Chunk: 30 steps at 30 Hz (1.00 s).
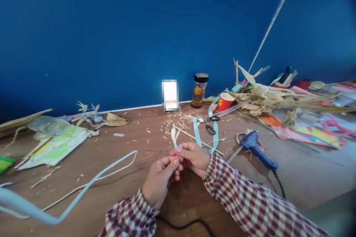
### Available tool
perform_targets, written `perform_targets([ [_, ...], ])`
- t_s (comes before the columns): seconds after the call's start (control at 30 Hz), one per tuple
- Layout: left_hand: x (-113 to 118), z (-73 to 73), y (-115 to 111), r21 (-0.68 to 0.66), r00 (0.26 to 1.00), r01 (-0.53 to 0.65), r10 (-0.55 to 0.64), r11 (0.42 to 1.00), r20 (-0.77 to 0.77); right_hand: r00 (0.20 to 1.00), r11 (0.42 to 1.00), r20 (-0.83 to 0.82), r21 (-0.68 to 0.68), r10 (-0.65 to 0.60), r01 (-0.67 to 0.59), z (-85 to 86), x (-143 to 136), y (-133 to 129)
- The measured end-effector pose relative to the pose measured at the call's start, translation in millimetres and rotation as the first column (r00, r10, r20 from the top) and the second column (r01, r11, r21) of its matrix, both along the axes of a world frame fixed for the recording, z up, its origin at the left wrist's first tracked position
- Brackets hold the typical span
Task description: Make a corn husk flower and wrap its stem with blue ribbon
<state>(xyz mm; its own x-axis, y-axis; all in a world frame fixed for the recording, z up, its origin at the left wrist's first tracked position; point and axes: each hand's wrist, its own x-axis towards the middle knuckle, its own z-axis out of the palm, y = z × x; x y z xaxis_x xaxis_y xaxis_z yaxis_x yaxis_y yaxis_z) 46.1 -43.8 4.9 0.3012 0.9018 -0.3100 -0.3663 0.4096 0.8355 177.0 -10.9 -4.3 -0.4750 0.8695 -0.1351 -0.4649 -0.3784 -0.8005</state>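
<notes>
Just above the table's near middle, both hands meet at a small flower-like piece of pale corn husk [174, 137] with a light blue wrap at its base. My right hand [194, 157] pinches that base between thumb and fingertips. Lower down, my left hand [161, 179] is closed at the piece's thin stem, which the fingers mostly hide. Beyond the hands lie a thin wooden stick [191, 136], a light blue ribbon [197, 133] and black-handled scissors [210, 129]. Small pale husk scraps are scattered around them.
To the right lies a blue glue gun [257, 150] with a black cord. A red paper cup [225, 101], a dark-lidded jar [199, 90] and piled dry husks [267, 98] stand farther back. At left are a blue strip [91, 183] and a green-and-white sheet [59, 144].
</notes>
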Motion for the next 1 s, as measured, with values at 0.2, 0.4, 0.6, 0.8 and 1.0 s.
perform_targets([
  [0.2, -0.8, 1.7, 1.3, -0.023, 0.999, 0.006, -0.005, 1.000, 0.032, 0.994, 0.995, -0.052, -0.024, 0.099, -0.100, 0.6, 5.8, 2.7],
  [0.4, -0.3, 4.0, -1.3, -0.012, 1.000, 0.021, -0.020, 1.000, 0.007, 0.990, 0.991, -0.056, -0.032, 0.126, -0.128, -1.1, 7.2, 3.2],
  [0.6, 0.5, 4.8, -0.9, -0.007, 1.000, 0.030, -0.030, 1.000, -0.002, 0.999, 0.999, -0.034, -0.041, 0.014, -0.015, 1.6, 2.7, 0.9],
  [0.8, -0.8, 7.4, -0.2, -0.041, 0.999, 0.024, -0.023, 0.999, 0.043, 0.990, 0.993, -0.085, -0.034, 0.110, -0.113, 3.0, 5.6, 1.2],
  [1.0, -0.6, 6.8, -1.0, -0.047, 0.997, 0.041, -0.038, 0.998, 0.071, 0.994, 0.995, -0.062, -0.039, 0.089, -0.092, 0.3, 4.8, 1.3],
])
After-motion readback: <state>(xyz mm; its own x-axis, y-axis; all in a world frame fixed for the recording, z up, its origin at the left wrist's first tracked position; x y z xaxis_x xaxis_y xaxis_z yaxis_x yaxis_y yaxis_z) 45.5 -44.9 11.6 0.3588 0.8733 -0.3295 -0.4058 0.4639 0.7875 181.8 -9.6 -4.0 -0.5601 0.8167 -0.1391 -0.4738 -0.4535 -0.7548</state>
